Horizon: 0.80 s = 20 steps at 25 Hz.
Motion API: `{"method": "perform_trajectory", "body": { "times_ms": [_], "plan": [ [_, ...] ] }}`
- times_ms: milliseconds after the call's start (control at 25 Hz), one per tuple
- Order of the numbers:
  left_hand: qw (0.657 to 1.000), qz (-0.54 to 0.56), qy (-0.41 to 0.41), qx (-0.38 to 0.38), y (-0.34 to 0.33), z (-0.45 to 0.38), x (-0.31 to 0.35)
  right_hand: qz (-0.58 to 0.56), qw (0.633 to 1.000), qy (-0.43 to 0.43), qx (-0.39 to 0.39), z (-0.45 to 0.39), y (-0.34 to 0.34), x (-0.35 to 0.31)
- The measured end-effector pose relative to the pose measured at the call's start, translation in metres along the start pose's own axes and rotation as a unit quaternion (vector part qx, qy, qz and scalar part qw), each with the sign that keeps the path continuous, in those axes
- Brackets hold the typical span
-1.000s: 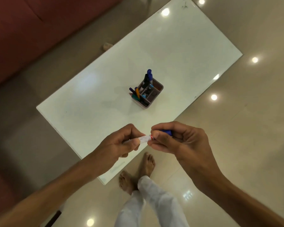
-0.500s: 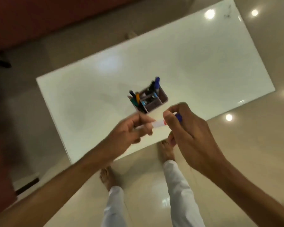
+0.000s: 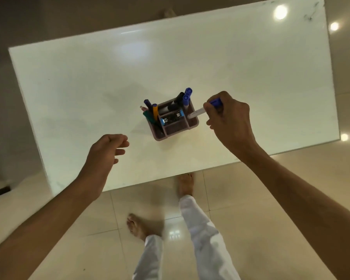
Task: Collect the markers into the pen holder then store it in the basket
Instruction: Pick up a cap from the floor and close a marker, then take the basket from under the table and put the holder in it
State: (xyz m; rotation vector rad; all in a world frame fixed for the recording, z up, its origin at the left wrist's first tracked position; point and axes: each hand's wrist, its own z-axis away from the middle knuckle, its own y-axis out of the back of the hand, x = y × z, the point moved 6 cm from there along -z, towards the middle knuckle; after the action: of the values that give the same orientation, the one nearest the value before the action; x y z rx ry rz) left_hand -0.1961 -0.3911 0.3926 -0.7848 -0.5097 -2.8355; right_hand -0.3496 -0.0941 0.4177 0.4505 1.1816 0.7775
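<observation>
Right hand [image 3: 229,120] grip pinches 1 marker [image 3: 198,113] over pen holder [image 3: 174,123] w/ ~7 inside; left hand [image 3: 107,148] open, empty.

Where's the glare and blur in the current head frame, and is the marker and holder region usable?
Head view: ceiling-light glare spots on the glossy table and floor tiles; wide-angle bowing of the table edges; feet and trouser legs motion-blurred. The pen holder and the marker in the right hand are soft but readable, free of glare. The left hand is open, slightly blurred.
</observation>
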Motion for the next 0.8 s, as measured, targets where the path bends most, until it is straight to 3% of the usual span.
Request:
{"method": "perform_trajectory", "body": {
  "times_ms": [160,280,400,600,800],
  "plan": [
    [0.998,0.038,0.047,0.005,0.025,0.007,-0.034,0.04,0.997,-0.001,-0.064,-0.007,-0.016,-0.002],
    [0.997,0.046,0.055,-0.008,0.03,0.014,-0.049,0.038,0.998,0.017,-0.04,0.001,-0.01,-0.003],
    [0.997,0.041,0.05,-0.034,0.028,0.029,-0.07,0.028,0.998,-0.026,-0.039,0.03,-0.006,0.015],
    [0.997,-0.036,-0.01,-0.064,0.032,0.07,-0.122,-0.106,0.962,-0.184,-0.173,0.135,-0.027,0.06],
    [0.991,-0.085,-0.007,-0.106,0.057,0.117,-0.233,-0.153,0.938,-0.235,-0.205,0.27,-0.086,0.099]
  ]
}}
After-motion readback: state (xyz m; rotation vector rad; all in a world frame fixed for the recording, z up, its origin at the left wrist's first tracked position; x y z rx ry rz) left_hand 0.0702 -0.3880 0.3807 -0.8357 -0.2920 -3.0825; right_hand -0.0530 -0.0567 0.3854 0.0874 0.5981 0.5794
